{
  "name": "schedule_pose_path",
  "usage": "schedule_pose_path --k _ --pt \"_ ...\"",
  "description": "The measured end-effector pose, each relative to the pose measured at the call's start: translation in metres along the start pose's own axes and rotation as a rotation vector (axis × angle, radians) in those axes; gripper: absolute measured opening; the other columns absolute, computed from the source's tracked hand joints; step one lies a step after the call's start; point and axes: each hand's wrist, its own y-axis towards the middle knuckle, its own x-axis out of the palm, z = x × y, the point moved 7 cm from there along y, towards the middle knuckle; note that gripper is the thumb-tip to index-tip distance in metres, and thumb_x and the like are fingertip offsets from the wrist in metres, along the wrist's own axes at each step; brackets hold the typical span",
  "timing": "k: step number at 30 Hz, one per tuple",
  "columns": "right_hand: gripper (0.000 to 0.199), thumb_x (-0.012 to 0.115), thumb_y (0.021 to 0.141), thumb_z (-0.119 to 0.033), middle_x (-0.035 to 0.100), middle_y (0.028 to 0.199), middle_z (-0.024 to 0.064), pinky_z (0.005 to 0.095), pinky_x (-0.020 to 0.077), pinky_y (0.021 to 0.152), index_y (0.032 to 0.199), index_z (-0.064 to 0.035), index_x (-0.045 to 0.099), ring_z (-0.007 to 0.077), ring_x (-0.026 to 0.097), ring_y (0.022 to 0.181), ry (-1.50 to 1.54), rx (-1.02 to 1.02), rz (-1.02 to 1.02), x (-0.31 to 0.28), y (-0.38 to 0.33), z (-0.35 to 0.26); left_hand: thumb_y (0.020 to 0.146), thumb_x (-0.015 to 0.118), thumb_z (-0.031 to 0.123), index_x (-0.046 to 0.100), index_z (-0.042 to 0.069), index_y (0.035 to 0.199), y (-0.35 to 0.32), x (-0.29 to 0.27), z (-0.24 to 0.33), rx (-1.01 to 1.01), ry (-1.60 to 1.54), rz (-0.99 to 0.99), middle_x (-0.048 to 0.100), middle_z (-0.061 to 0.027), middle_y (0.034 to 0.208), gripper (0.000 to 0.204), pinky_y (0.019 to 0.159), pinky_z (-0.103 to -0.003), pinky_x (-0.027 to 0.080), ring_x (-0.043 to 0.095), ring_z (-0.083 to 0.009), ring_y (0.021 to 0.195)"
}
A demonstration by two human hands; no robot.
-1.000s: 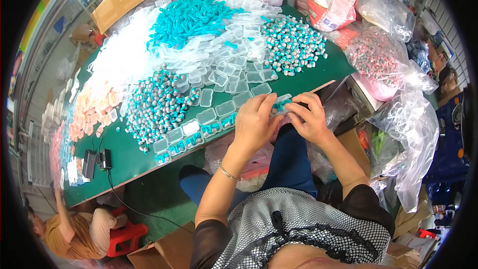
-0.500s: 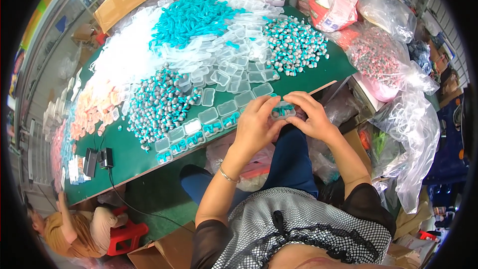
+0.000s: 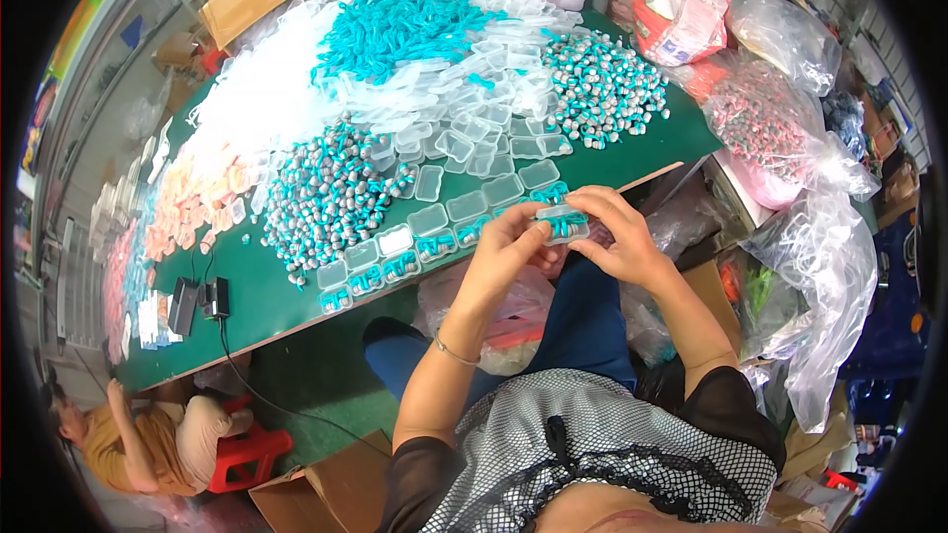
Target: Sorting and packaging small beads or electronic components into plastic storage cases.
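Just off the table's front edge I hold a small clear plastic box [image 3: 567,227] with teal and grey pieces inside. My left hand [image 3: 513,242] pinches its left end, thumb on top. At the other end, the fingers and thumb of my right hand [image 3: 624,239] are closed on it. Beside my left hand a row of open clear boxes [image 3: 434,245] runs along the edge. Their lids [image 3: 468,204] lie folded back, and teal and grey pieces fill them.
Small teal and grey pieces form a left heap [image 3: 331,192] and a right heap [image 3: 607,89]. Behind lie teal strips [image 3: 405,30] and many clear boxes [image 3: 272,69]. Black devices [image 3: 212,298] sit at left, near another person [image 3: 143,449]. Plastic bags [image 3: 760,114] stand at right.
The view has shifted slightly, so the table appears farther right. My left thumb now lies over the box's top, and its lid looks lowered over the pieces. Both hands still hold it.
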Motion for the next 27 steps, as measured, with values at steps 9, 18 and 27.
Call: schedule_pose_path --k 9,18,27 --pt "0.059 0.077 0.076 -0.006 0.056 0.127 0.0166 0.0399 0.0513 0.091 0.13 -0.0039 0.055 0.0336 0.057 0.116 -0.003 0.018 -0.048 0.007 0.0 -0.001 0.092 0.069 0.014 0.054 -0.001 0.12 0.004 -0.003 -0.029 -0.137 -0.378 -0.088 0.066 -0.0099 0.089 0.036 0.064 -0.026 0.057 0.069 -0.0171 0.075" --pt "0.057 0.076 0.077 -0.006 0.057 0.126 0.0153 0.0384 0.0513 0.092 0.13 -0.0036 0.055 0.0318 0.057 0.117 0.002 0.016 -0.127 0.018 0.0 -0.005 0.092 0.068 0.011 0.054 0.001 0.122 -0.004 -0.012 -0.037 -0.13 -0.321 -0.051 0.067 -0.0098 0.096 0.034 0.068 -0.027 0.059 0.07 -0.017 0.078" --pt "0.055 0.079 0.073 -0.006 0.061 0.122 0.0164 0.0396 0.0497 0.094 0.124 -0.0035 0.058 0.0328 0.06 0.113 0.038 0.033 -0.143 0.027 0.001 -0.002 0.082 0.076 0.006 0.05 0.002 0.134 -0.029 -0.002 0.013 0.406 0.559 0.052 0.058 -0.0116 0.121 0.058 0.077 -0.03 0.058 0.066 -0.0167 0.094"
